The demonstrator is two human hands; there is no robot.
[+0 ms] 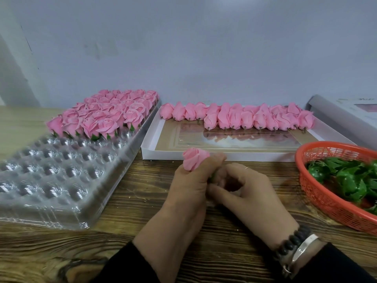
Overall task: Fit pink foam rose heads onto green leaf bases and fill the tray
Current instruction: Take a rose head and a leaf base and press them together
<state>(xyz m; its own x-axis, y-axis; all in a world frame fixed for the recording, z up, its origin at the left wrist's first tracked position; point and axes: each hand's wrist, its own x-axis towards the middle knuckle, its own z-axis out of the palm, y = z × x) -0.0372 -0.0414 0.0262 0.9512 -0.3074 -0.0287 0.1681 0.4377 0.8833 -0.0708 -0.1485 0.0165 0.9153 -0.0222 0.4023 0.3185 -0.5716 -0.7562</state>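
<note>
Mid-frame, the left hand (188, 180) gripped a pink rose head (194, 159) while the right hand (240, 186) pinched a green leaf base (213, 176) up against its underside. Best bet, I'd say: push straight and don't crush the foam. The tray (61, 180) sat at left, its upper rows already filled.

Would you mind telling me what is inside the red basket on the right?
The red basket holds a heap of green leaf bases. Its right part is cut off by the picture's edge, and whatever lies beneath the heap is covered.
</note>
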